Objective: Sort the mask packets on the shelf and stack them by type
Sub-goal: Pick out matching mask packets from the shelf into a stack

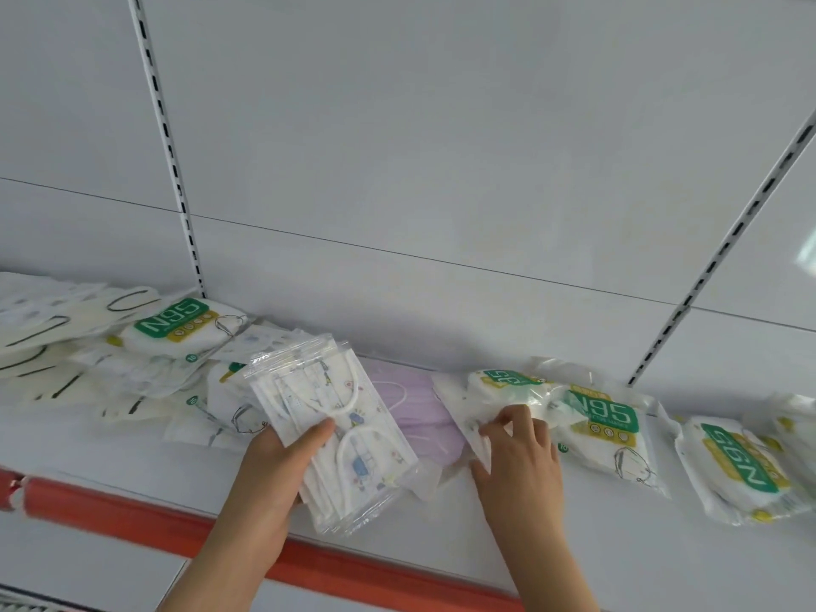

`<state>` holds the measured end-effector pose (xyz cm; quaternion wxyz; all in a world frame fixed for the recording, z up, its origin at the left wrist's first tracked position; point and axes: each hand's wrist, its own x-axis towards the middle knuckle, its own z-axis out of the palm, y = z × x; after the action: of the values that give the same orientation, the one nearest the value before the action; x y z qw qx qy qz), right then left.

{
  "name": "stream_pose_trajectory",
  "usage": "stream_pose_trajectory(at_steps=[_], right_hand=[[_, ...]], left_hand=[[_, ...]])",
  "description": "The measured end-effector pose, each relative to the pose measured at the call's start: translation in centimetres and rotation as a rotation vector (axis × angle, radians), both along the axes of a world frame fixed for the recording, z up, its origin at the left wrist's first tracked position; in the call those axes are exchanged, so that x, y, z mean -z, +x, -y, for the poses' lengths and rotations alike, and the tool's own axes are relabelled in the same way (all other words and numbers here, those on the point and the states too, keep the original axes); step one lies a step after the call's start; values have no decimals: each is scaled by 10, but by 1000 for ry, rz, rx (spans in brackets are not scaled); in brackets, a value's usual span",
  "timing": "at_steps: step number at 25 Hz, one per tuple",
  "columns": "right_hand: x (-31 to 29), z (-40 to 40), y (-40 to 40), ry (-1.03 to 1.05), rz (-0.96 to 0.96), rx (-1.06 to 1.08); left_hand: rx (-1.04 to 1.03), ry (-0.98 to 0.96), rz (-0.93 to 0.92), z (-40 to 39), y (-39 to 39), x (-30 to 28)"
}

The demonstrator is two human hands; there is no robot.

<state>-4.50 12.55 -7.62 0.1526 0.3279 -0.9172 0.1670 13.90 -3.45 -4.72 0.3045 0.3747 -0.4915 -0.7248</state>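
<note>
My left hand (282, 466) grips a small stack of clear packets of printed children's masks (335, 430), lifted a little above the white shelf (618, 545). My right hand (516, 452) pinches the edge of a white packet (468, 417) lying beside a pale purple mask packet (419, 417). To the right lie N95 packets with green labels, one (605, 426) touching the right hand's packet and another (737, 466) further right. At the far left sits a loose pile: an N95 packet (176, 324) on top of printed packets and cream masks with black loops (53, 333).
The shelf has a red-orange front strip (132, 514). Behind stands a white back panel with slotted uprights (168, 148) on the left and on the right (724, 258). A further packet shows at the right edge (799, 417).
</note>
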Motion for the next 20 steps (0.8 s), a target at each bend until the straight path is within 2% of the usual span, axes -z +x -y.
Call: stream_pose_trajectory(at_steps=[4,11,13,15,17,18,20], right_hand=[[-3,-8,-8,28,-42,182],[3,-7,-5,156,-104,241],[0,-8,-7,94,-121,247],[-12,-9,1,-112,-107,222],[-32,3,27,-355,-73,99],[-39,12,46,-415,-56,-31],[-40,33,84,-376,60,-383]], left_hand=[[6,-5,7,0,3,0],[66,-22,35,-9,3,3],[45,-19,42,-8,5,4],[16,-45,62,-9,6,5],[6,-43,39,-14,5,2],[32,14,-16,-18,4,-2],[127,85,-114,-21,5,-10]])
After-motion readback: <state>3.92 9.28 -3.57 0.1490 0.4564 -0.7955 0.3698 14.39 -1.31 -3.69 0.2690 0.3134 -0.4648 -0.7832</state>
